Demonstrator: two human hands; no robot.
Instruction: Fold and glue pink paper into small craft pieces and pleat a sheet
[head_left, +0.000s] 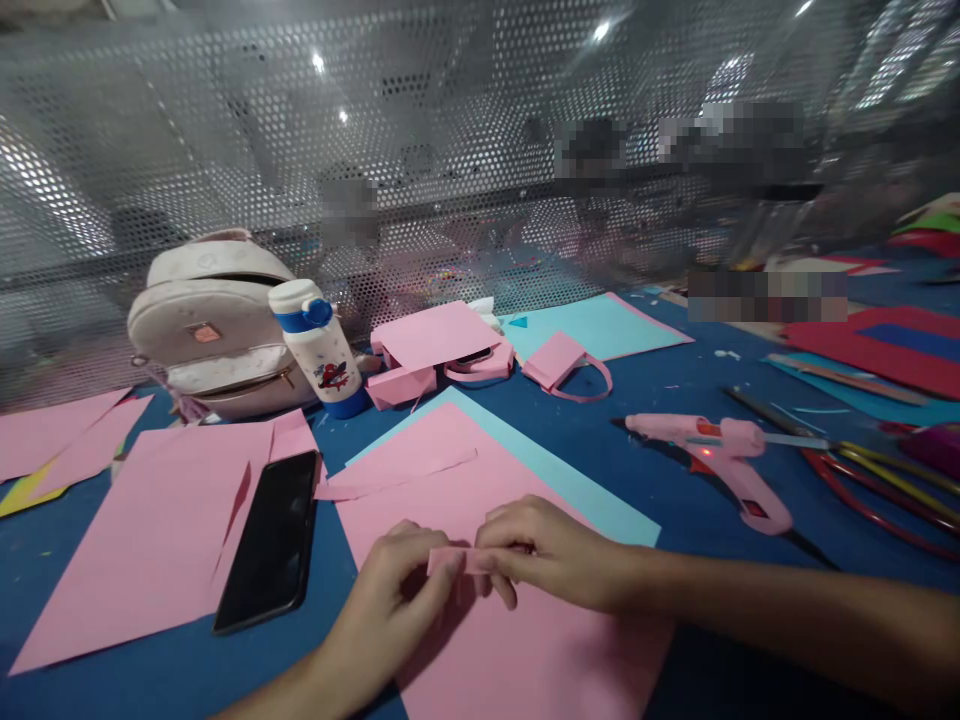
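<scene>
Tabletop (pixel 675 480): left hand (pixel 397 585), right hand (pixel 544 550) pinch strip (pixel 452 560)

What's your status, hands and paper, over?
Both pinching: left hand, right hand on pink paper strip. Strip over pink sheet. Nothing blocking; phone lies apart.

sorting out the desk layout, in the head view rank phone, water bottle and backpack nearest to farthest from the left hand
From the left hand, pinching a pink paper strip:
1. phone, lying flat just left of it.
2. water bottle, upright, farther back.
3. backpack, behind the bottle, far back left.
</scene>
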